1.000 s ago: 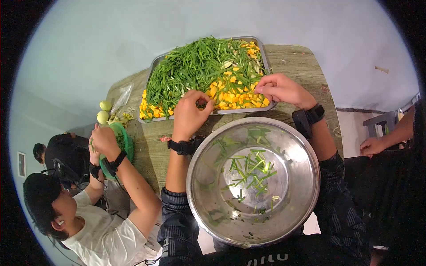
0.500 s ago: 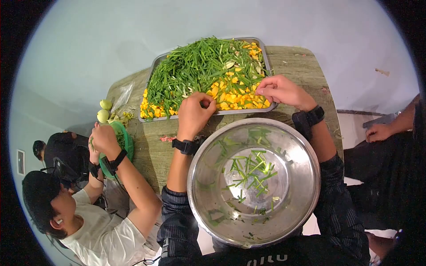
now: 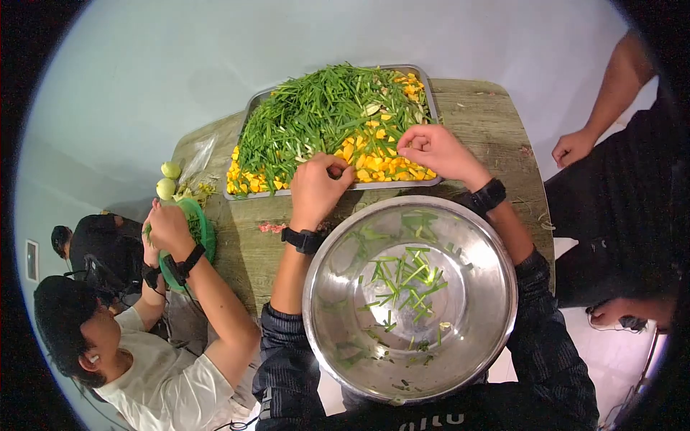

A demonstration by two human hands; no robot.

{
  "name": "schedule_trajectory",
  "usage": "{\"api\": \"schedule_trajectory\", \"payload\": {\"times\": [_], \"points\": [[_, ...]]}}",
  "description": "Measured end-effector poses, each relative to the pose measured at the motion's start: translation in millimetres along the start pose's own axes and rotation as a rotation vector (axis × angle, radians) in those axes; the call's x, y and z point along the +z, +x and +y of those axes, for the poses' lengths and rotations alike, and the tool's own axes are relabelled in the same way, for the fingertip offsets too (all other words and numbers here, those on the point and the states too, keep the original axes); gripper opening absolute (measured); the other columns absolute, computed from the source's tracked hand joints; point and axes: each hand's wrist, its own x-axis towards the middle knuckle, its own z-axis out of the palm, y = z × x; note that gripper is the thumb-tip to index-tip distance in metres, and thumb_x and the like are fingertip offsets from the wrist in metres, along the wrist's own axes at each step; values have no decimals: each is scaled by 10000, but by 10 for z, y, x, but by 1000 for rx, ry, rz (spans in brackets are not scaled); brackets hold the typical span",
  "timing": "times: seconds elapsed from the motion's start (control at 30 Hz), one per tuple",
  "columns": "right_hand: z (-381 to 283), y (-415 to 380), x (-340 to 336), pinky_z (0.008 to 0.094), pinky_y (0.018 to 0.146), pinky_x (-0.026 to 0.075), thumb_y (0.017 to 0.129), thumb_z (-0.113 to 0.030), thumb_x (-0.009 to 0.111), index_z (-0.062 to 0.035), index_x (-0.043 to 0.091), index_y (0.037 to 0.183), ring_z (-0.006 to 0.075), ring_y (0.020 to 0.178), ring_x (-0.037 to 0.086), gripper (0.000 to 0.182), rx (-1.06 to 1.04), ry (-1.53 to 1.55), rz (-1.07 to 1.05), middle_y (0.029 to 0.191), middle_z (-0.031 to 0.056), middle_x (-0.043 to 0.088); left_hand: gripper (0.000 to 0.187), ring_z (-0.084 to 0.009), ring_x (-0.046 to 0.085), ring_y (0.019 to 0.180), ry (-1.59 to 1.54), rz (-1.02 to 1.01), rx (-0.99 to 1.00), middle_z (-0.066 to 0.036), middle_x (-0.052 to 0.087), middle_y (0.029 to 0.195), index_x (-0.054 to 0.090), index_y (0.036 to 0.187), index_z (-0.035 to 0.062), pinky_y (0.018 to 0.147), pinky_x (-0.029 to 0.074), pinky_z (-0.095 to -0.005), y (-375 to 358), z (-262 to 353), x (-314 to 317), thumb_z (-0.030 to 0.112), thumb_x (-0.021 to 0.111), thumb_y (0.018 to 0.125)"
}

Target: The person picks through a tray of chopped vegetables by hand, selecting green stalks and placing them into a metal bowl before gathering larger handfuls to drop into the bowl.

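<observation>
A metal tray (image 3: 248,115) on the table holds a heap of cut green stems (image 3: 316,104) and orange-yellow chunks (image 3: 374,154). My left hand (image 3: 320,184) is at the tray's front edge, its thumb and fingers pinched together by the chunks; whatever is between them is hidden. Over the chunks to the right, my right hand (image 3: 438,152) has its thumb and index finger closed, and anything between them is too small to name. Nearer me, a large steel bowl (image 3: 410,294) has scattered pieces of green stem (image 3: 410,276) at its bottom.
At the left, a seated person (image 3: 165,345) holds greens over a green basket (image 3: 208,241). Two pale round vegetables (image 3: 166,189) and a plastic bag (image 3: 200,158) lie beyond it. Another person (image 3: 611,208) stands at the right edge; someone in black is farther back left.
My right hand has shifted slightly left over the chunks. My left hand has barely moved. The person at the right has shifted, and an arm now hangs beside the table.
</observation>
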Motion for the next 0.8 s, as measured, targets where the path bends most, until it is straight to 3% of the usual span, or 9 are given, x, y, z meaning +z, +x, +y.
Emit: {"api": "schedule_trajectory", "payload": {"times": [0.2, 0.37, 0.53, 0.8], "points": [[-69, 63, 178, 245, 501, 323, 893, -103, 749, -30, 658, 942, 20, 554, 411, 127, -26, -207, 215, 612, -64, 488, 127, -282, 691, 719, -105, 7, 24, -75, 697, 798, 745, 826, 69, 664, 535, -388, 30, -32, 1, 195, 753, 817], [-10, 54, 141, 242, 495, 334, 874, -93, 762, -24, 660, 910, 19, 545, 418, 129, -11, -168, 198, 605, -62, 497, 122, -274, 683, 703, -187, 12, 41, -94, 698, 809, 732, 835, 39, 662, 531, -376, 38, -44, -29, 161, 736, 829], [34, 61, 111, 227, 495, 335, 876, -85, 756, -21, 662, 872, 6, 558, 438, 113, 29, -158, 180, 615, -69, 521, 115, -202, 660, 674, -262, -28, 35, -99, 701, 814, 713, 867, -6, 647, 519, -325, 38, -32, -97, 107, 719, 846], [-55, 15, 43, 222, 480, 338, 924, -104, 733, -23, 651, 876, 7, 543, 441, 125, 48, -124, 150, 628, -72, 538, 124, -187, 652, 670, -308, -55, 17, -101, 707, 821, 713, 886, -9, 639, 511, -315, 41, -76, -74, 110, 709, 848]]}}
